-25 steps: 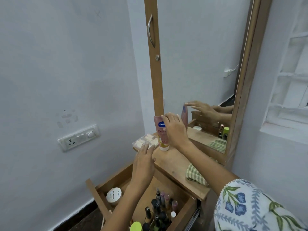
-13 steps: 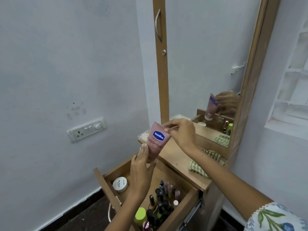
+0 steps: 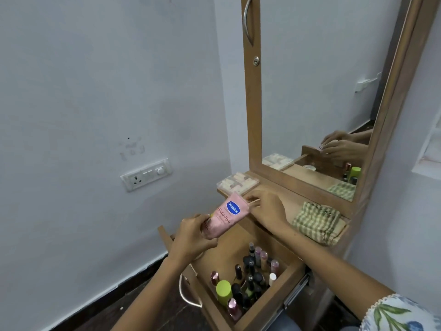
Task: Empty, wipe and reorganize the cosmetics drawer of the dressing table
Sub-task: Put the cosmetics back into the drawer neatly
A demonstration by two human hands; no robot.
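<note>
A pink Vaseline lotion tube (image 3: 225, 216) is tilted above the open wooden drawer (image 3: 267, 304). My left hand (image 3: 193, 237) grips its lower cap end, and my right hand (image 3: 268, 209) pinches its upper crimped end. Several nail polish bottles and small cosmetics (image 3: 253, 273) stand in the drawer's front right part, with a green-capped bottle (image 3: 223, 292) among them. The back left of the drawer is hidden behind my left hand.
A clear compartment box (image 3: 238, 183) sits at the left end of the dressing table top (image 3: 291, 206). A green checked cloth (image 3: 318, 222) lies at its right end. The mirror (image 3: 317, 87) rises behind. A wall socket (image 3: 146, 174) is to the left.
The tube was lifted off the table top and lowered towards the drawer, tilting over. My left hand rose from the drawer and took its lower end. The view shifted downwards.
</note>
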